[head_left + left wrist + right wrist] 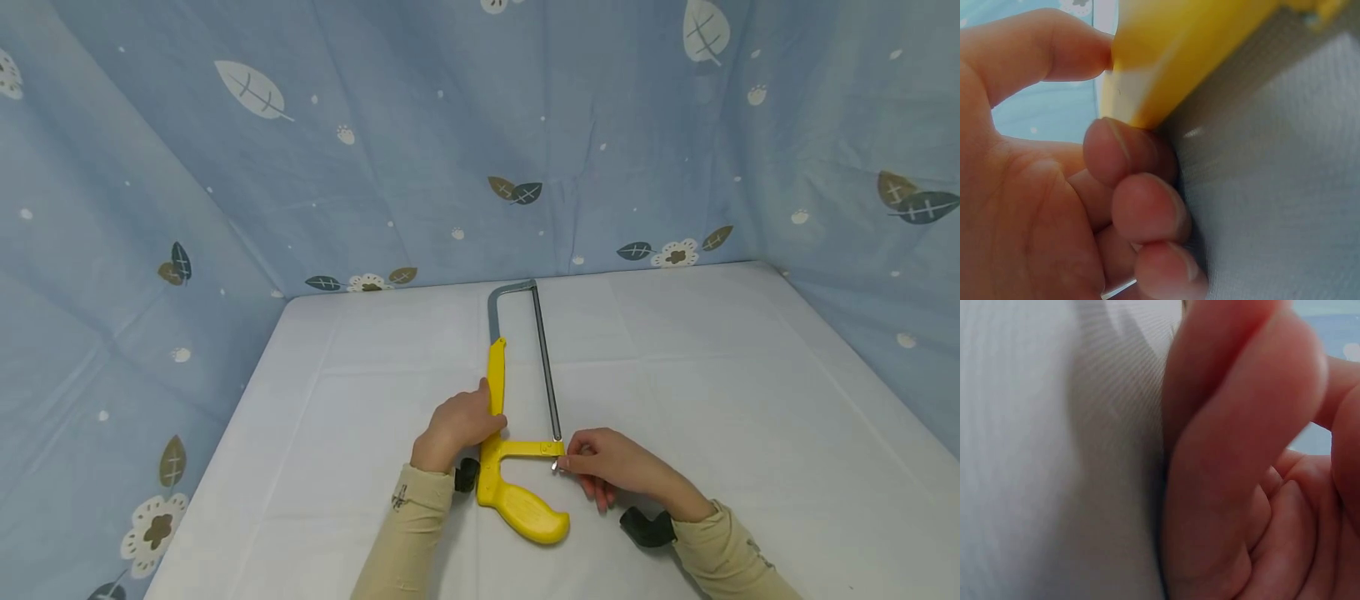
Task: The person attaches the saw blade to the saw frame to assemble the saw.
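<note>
Curtain: blue cloth [247, 192] printed with leaves and flowers hangs on the left, behind and on the right of the worktop.
Worktop: covered in white cloth [360, 400], with the hacksaw lying flat near its middle.
Left sleeve: beige [412, 525], reaching in from the lower edge.
Left hand: gripping [459, 421] the yellow frame, with the thumb on its inner side; in the left wrist view, several fingertips rest against the white cloth below the frame.
Left wrist device: black [467, 475], just beside the frame.
Hacksaw: yellow frame [496, 375] with a grey front arm [492, 312] pointing away from the person; its handle [534, 514] is at the near end.
Blade: dark and narrow [548, 367], running from the front arm's tip to the yellow crosspiece [528, 449].
Metal fitting: small and shiny [555, 467], just below the crosspiece's right end.
Right hand: thumb and forefinger pinching [611, 462] the metal fitting, other fingers bent.
Right wrist device: black [647, 528].
Right sleeve: beige [723, 550].
</note>
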`<state>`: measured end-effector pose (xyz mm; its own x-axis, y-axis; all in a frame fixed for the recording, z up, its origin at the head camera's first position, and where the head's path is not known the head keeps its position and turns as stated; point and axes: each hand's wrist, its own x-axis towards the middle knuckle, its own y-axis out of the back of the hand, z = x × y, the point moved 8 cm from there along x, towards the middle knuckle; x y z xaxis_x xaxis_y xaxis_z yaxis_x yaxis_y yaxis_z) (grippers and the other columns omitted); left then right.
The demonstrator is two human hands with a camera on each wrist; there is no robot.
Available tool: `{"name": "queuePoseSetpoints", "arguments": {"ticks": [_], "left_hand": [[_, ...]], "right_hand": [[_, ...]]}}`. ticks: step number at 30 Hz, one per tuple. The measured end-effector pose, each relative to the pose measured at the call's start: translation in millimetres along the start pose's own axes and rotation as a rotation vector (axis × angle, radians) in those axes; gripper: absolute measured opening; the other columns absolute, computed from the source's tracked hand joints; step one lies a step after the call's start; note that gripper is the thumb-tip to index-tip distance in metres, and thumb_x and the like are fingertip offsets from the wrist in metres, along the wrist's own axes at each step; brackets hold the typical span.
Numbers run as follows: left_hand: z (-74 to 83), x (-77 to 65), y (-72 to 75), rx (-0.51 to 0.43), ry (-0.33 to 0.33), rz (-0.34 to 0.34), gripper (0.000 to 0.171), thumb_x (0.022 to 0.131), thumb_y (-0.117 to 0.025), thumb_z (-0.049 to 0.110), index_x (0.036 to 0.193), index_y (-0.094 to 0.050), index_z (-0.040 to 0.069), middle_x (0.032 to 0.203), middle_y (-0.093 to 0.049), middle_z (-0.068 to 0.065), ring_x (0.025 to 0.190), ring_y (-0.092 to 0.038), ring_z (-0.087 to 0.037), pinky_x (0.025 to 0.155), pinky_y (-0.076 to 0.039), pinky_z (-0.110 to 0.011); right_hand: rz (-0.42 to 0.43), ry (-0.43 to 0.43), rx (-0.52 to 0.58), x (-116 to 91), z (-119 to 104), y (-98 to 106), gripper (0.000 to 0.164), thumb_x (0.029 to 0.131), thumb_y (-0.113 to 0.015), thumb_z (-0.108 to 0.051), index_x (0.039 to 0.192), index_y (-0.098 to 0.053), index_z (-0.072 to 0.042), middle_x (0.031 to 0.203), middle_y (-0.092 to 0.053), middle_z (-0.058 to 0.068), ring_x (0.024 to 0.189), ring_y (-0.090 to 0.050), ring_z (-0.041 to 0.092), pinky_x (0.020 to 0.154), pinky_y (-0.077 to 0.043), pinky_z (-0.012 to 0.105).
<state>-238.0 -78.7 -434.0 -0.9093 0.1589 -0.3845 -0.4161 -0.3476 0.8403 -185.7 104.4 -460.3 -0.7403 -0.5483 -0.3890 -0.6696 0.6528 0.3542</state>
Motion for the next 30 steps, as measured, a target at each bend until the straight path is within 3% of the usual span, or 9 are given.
{"name": "queuePoseSetpoints", "arguments": {"ticks": [30], "left_hand": [[0.8, -0.4, 2.0, 0.002, -0.015, 0.014, 0.075, 0.082, -0.053, 0.035, 0.141, -0.021, 0.001, 0.074, -0.051, -0.004, 0.061, -0.047, -0.018, 0.052, -0.035, -0.029]], "right_hand": [[-0.024, 0.014, 0.030, -1.4, -7.2, -2.9, 0.034, 0.088, -0.052, -0.038, 0.084, -0.061, -0.006, 0.058, -0.059, 0.008, 0.038, -0.052, 0.018, 0.037, -0.039, 0.026]]}}
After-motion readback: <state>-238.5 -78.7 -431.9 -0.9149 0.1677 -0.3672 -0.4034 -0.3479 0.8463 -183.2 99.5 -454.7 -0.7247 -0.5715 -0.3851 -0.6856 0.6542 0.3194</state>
